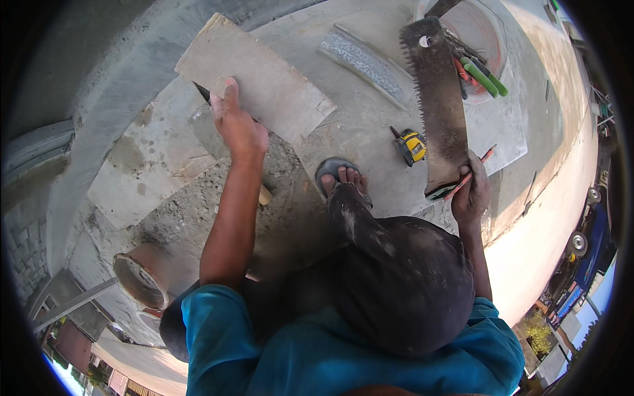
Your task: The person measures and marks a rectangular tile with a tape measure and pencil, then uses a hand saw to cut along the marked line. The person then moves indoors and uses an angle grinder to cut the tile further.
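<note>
My left hand (239, 129) is closed on the near edge of a flat grey-beige board (254, 72), thumb on top and fingers underneath. The board is tilted over the floor on the left. In my right hand (473, 193) is a hand saw (441, 99); its dark, rusty blade points away from me, with the teeth on the left. A thin red stick, like a pencil (489, 154), also passes through the fingers of this hand. Left of the blade lies a yellow and black tape measure (411, 146). My bare foot in a dark sandal (341, 177) stands between my hands.
A clear round tub (500, 49) holds tools, among them green-handled pliers (481, 78). A curved grey strip (366, 65) lies beyond the tape measure. Another stained board (148, 155) lies at left, with rubble beside it. A dirty bucket (142, 274) sits at lower left.
</note>
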Demonstrator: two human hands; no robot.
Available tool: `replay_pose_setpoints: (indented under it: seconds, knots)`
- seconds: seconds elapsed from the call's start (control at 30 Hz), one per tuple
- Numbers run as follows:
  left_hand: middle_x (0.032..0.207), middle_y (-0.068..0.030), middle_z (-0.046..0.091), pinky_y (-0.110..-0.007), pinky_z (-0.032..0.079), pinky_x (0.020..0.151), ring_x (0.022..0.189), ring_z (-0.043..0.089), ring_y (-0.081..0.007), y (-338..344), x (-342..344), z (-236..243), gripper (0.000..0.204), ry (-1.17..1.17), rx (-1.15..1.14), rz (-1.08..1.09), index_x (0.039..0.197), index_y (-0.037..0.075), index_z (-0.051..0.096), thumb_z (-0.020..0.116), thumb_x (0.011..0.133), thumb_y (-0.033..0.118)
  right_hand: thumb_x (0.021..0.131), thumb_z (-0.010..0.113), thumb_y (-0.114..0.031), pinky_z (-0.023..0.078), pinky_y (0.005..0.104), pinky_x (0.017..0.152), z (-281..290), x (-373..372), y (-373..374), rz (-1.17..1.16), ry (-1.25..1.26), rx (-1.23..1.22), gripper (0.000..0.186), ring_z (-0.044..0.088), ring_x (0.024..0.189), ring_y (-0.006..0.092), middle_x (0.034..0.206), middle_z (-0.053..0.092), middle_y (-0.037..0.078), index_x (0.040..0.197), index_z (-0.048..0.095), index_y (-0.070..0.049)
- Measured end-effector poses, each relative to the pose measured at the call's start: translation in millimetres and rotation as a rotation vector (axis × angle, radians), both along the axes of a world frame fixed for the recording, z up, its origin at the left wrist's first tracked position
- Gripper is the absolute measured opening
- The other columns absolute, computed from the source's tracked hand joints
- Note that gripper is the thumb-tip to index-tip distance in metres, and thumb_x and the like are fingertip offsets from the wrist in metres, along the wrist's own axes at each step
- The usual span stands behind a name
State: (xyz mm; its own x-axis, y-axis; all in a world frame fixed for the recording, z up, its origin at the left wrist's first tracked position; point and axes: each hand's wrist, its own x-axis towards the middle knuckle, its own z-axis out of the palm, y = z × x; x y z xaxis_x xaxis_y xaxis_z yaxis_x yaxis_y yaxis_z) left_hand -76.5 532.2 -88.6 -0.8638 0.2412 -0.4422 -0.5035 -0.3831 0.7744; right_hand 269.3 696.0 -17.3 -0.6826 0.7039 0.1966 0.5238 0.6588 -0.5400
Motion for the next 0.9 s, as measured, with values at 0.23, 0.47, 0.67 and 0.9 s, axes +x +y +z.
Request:
replay_pose_setpoints:
  seconds: [0.23,0.47,0.67,0.9]
  knots:
    - [0.156,-0.0143,0.037,-0.037,0.027,0.119,0.143,0.037,-0.0260,-9.5,6.3,25.6,0.071,0.121,0.184,0.089,0.155,-0.001,0.025,0.046,0.106,0.046,0.095,0.058,0.007,0.055,0.0262,0.081,-43.5,-165.2,-49.0,0.319,0.380,-0.530,0.025,0.065,0.095,0.0139,0.114,0.061,0.012,0.119,0.060,0.002]
    - [0.140,-0.0122,0.048,-0.040,0.041,0.109,0.129,0.048,-0.0225,-32.1,12.0,16.3,0.062,0.367,-0.182,0.040,0.147,0.003,0.034,0.060,0.102,0.035,0.092,0.060,0.012,0.059,0.0294,0.082,-100.7,-199.2,-85.1,0.411,0.476,-0.594,0.023,0.065,0.097,0.0163,0.115,0.054,0.013,0.111,0.051,0.004]
    - [0.132,-0.0118,0.051,-0.041,0.049,0.099,0.122,0.053,-0.0221,-30.9,15.5,6.4,0.056,0.294,-0.129,0.069,0.142,0.003,0.036,0.064,0.100,0.027,0.088,0.072,-0.004,0.055,0.0361,0.080,-90.4,-189.6,-88.9,0.254,0.434,-0.524,0.028,0.066,0.093,0.0231,0.106,0.061,0.011,0.110,0.055,-0.003]
    - [0.130,-0.0131,0.053,-0.038,0.045,0.102,0.117,0.052,-0.0197,-26.0,17.2,6.8,0.064,0.223,-0.155,0.117,0.139,-0.003,0.037,0.069,0.097,0.034,0.089,0.074,-0.005,0.057,0.0333,0.083,-104.1,-166.1,-80.6,0.224,0.286,-0.542,0.030,0.070,0.098,0.0203,0.111,0.062,0.012,0.112,0.056,-0.001]
